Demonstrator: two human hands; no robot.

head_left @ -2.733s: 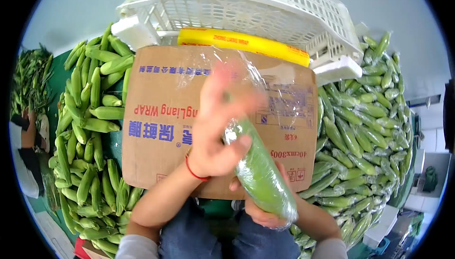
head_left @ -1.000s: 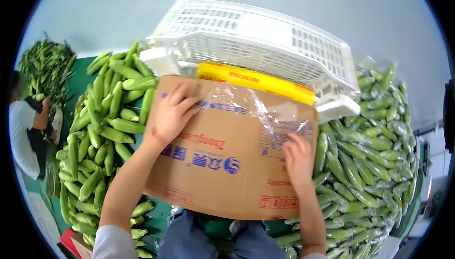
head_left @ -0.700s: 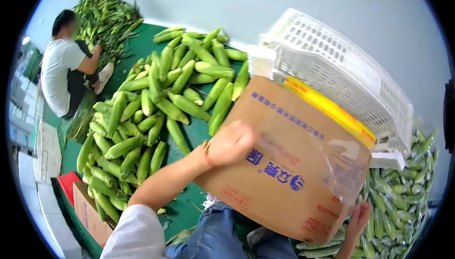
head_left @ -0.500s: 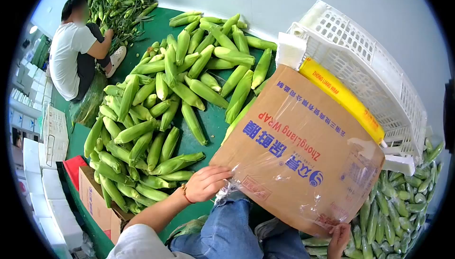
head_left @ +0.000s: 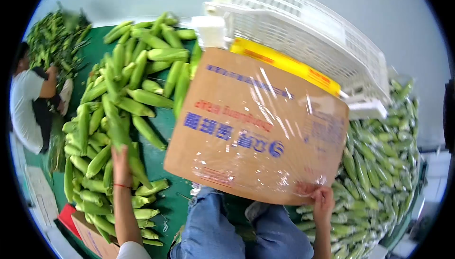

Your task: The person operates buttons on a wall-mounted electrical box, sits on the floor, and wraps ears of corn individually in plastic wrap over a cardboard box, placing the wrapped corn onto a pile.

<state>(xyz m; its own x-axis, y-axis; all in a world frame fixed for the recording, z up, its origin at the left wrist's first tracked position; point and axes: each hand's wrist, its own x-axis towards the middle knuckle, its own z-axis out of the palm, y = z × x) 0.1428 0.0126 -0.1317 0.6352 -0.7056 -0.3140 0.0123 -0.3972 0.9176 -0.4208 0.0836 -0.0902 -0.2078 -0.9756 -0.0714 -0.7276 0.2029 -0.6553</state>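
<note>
My left hand (head_left: 121, 160) reaches into the pile of green-husked corn (head_left: 97, 161) and closes on an ear of corn (head_left: 116, 128), blurred by motion; its fingers are partly hidden. My right hand (head_left: 323, 201) pinches the edge of clear plastic wrap (head_left: 303, 188) at the near right corner of a cardboard sheet (head_left: 227, 88). The wrap lies over the printed cardboard, which rests above my knees. Along the cardboard's far edge runs a yellow roll box (head_left: 286, 64), between white foam blocks (head_left: 209, 31).
Behind the roll stands a white plastic crate (head_left: 303, 26). Wrapped corn (head_left: 374, 178) is heaped at right. A person (head_left: 31, 102) sits at far left beside a leafy heap (head_left: 59, 41). An open carton (head_left: 95, 235) stands at lower left on the green floor (head_left: 173, 183).
My left hand has left the cardboard's near left corner and moved left into the corn pile, onto an ear. My right hand stays at the near right corner. The view has turned.
</note>
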